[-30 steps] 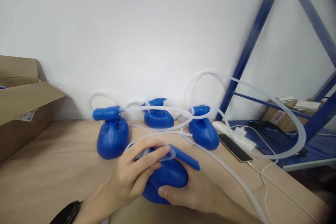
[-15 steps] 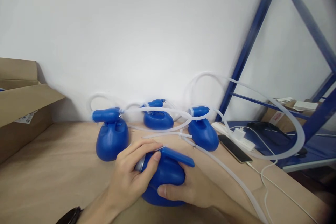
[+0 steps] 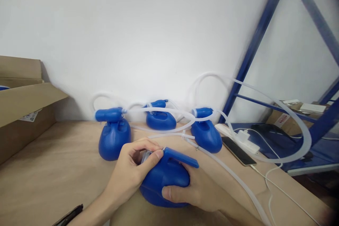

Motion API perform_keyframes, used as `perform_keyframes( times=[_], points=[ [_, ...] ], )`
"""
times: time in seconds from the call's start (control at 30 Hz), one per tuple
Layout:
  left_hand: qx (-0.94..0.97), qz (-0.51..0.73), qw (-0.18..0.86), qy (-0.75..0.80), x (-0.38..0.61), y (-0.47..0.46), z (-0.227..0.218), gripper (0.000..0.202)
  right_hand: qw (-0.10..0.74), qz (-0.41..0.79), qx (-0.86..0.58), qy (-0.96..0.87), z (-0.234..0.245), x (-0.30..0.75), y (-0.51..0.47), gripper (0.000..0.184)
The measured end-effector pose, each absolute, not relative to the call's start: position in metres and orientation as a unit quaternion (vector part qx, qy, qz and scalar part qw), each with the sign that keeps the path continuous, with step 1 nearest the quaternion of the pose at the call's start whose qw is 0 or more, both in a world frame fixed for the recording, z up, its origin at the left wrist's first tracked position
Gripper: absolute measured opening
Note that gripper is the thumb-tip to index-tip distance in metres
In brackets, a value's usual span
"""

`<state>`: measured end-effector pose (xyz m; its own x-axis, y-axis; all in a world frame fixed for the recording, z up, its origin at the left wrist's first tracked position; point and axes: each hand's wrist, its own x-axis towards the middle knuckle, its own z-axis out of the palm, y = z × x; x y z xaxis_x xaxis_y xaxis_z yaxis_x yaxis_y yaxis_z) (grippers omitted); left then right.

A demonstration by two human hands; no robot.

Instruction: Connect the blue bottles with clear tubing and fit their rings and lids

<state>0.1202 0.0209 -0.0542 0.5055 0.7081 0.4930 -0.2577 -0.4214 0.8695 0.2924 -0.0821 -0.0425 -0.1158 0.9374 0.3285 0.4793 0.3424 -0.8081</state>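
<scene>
A blue plastic urinal bottle (image 3: 166, 180) with a flat handle bar (image 3: 181, 158) is held low in front of me. My right hand (image 3: 194, 189) grips its body, thumb across the near side and fingers passing under the handle. At the left, my left hand (image 3: 139, 164) is closed near the neck, where a translucent collar (image 3: 145, 156) shows. Thumb and index finger pinch together at the front end of the handle; any small part between them is too hidden to make out.
Similar blue bottles stand along the wall: a left one (image 3: 115, 141), a middle one (image 3: 161, 120) and a right one (image 3: 206, 136). Clear hoses (image 3: 225, 166) loop among them. A phone (image 3: 238, 151), power strip (image 3: 246, 143), open carton (image 3: 29, 113) and blue metal frame (image 3: 254, 47) surround the table.
My left hand has shifted slightly, its fingers bending more, and the collar's look has changed. The held bottle has turned a little. The whole view has moved slightly.
</scene>
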Motion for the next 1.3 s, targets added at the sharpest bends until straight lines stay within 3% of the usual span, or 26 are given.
perform_keyframes(
  times=[0.13, 0.23, 0.5, 0.63, 0.87, 1.0, 1.17, 1.3],
  points=[
    [0.659, 0.376, 0.625, 0.186, 0.116, 0.028, -0.054, 0.018, 0.417, 0.276, -0.507, -0.702, -0.040, 0.294, -0.083, 0.050],
    [0.645, 0.336, 0.655, 0.205, 0.115, 0.029, -0.055, 0.022, 0.409, 0.272, -0.504, -0.711, -0.039, 0.297, -0.082, 0.055],
    [0.773, 0.436, 0.417, 0.198, 0.119, 0.021, -0.059, 0.017, 0.413, 0.255, -0.530, -0.695, -0.042, 0.300, -0.082, 0.064],
    [0.790, 0.480, 0.341, 0.169, 0.121, 0.018, -0.063, 0.016, 0.399, 0.186, -0.546, -0.713, -0.042, 0.301, -0.084, 0.065],
    [0.818, 0.519, 0.220, 0.116, 0.123, 0.019, -0.081, 0.035, 0.397, 0.102, -0.569, -0.713, -0.052, 0.301, -0.084, 0.071],
    [0.837, 0.472, 0.269, 0.071, 0.118, 0.027, -0.079, 0.040, 0.370, 0.089, -0.556, -0.739, -0.033, 0.301, -0.088, 0.061],
    [0.807, 0.401, 0.410, 0.143, 0.113, 0.037, -0.066, 0.023, 0.333, 0.120, -0.543, -0.761, -0.016, 0.299, -0.091, 0.057],
    [0.806, 0.363, 0.455, 0.105, 0.109, 0.044, -0.057, 0.017, 0.353, 0.134, -0.529, -0.760, -0.024, 0.297, -0.090, 0.055]
  ],
)
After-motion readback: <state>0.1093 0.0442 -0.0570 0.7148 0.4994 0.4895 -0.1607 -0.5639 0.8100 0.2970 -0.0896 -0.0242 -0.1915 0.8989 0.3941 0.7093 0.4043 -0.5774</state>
